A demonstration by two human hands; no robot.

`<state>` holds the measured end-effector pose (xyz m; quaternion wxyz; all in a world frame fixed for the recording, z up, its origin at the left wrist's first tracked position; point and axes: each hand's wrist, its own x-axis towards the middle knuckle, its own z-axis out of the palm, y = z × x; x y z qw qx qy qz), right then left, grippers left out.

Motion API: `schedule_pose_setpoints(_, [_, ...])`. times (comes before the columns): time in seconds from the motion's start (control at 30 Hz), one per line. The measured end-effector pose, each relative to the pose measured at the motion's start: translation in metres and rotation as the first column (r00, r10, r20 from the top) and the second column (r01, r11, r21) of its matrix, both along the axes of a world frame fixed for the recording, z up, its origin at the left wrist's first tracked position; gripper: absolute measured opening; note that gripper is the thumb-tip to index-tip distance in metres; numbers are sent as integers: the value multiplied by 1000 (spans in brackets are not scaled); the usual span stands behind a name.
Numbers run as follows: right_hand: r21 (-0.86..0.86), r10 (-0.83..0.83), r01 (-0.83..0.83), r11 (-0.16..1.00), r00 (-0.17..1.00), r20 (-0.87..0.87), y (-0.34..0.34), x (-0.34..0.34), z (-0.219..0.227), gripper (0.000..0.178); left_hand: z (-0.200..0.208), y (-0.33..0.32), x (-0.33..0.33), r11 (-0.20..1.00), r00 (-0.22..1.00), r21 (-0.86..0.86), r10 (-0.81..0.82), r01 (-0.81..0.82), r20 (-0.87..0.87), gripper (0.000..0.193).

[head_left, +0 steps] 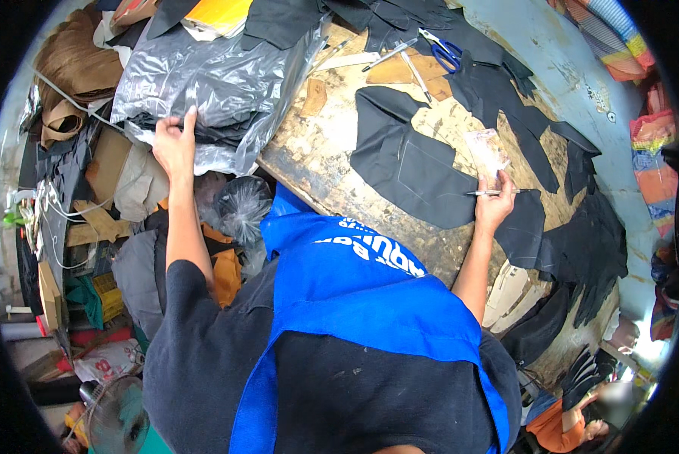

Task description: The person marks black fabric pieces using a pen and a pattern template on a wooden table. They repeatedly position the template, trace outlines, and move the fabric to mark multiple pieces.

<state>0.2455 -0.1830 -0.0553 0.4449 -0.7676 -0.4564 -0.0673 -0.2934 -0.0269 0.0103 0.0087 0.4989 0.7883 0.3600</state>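
Observation:
My right hand is closed around a slim silver pen, held crosswise over a black sheet piece with thin pale lines drawn on it. Just beyond those fingertips lies a small pinkish-white slip; whether they touch it I cannot tell. On the left, my left hand rests at the near edge of a clear plastic bag with dark pieces inside. Its thumb is stretched out, apart from the bent fingers, and nothing shows gripped between them.
Blue-handled scissors and several pens lie at the back of the worn wooden table. Black offcuts cover its right side. A brown roll stands far left, a fan lower left. Another person is at lower right.

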Motion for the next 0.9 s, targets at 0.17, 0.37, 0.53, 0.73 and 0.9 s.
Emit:
schedule_pose_setpoints(0.17, [61,41,-38,997,998,-52,0,2,-5,40,27,35,1,984,973,-96,-166,152,-161,48])
schedule_pose_setpoints(0.37, [56,12,-12,998,1000,-2,-2,4,-5,41,16,110,-30,862,676,-173,-485,476,-555,41])
schedule_pose_setpoints(0.53, [50,-11,11,999,1000,-4,-3,-1,1,40,26,161,-70,913,822,-374,-336,164,-460,81])
schedule_pose_setpoints(0.73, [40,-16,18,999,999,-46,-2,-1,2,40,28,204,-107,882,881,-466,-162,-73,-445,82])
schedule_pose_setpoints(0.9, [64,6,-5,998,1000,-17,-3,4,-4,39,26,213,-104,886,930,-461,-127,-50,-346,107])
